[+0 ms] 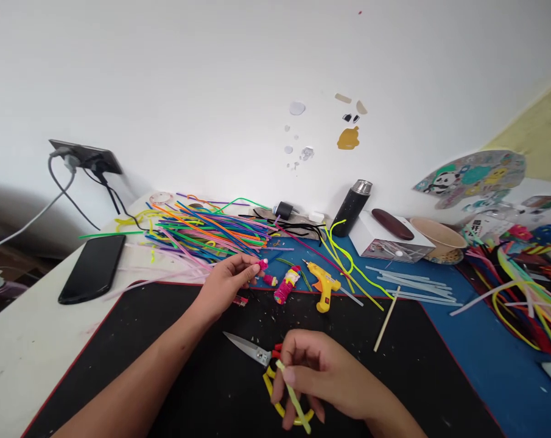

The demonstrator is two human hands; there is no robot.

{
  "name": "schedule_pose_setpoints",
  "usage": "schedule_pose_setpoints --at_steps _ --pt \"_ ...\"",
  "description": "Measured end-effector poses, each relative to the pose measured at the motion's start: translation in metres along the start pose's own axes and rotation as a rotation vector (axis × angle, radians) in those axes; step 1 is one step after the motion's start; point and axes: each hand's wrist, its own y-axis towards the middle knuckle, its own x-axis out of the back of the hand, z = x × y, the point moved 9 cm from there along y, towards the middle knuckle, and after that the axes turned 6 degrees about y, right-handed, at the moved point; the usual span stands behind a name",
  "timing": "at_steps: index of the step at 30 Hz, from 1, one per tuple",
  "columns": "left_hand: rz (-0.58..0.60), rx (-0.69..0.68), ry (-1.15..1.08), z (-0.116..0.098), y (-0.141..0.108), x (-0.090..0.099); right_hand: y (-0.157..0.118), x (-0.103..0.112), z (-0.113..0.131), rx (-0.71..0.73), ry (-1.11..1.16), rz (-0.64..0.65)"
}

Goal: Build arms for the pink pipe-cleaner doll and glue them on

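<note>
- Pinching pink piece left of glue gun is left hand
- Right hand, apart, is gripping yellow strip
- Black flask behind glue gun is hiding its contents

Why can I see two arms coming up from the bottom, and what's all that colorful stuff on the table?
There is no robot here. The arms belong to a person wearing a camera on their head, so this one picture looks forward and down, nearly as they would see it.

The left hand pinches a small pink piece. The right hand holds a pale yellow-green strip.

By the right hand, scissors lie on a black mat. Farther back are a little pink figure, a yellow glue gun and a big pile of colorful sticks. A black phone lies at the left.
</note>
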Motion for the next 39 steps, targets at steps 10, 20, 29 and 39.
schedule_pose_setpoints --at_steps 10,20,29,39 --pt "0.03 0.005 -0.03 0.0 -0.003 -0.005 -0.004 0.053 0.034 0.235 0.167 -0.376" --pt "0.039 0.036 -0.072 0.002 -0.001 -0.004 0.06 0.044 0.075 0.445 0.16 -0.366" --pt "0.019 0.047 -0.074 0.003 -0.002 -0.001 0.076 0.045 0.063 0.498 0.16 -0.353" --pt "0.065 0.096 -0.053 0.011 -0.002 -0.008 0.068 0.056 0.054 0.441 0.201 -0.393"
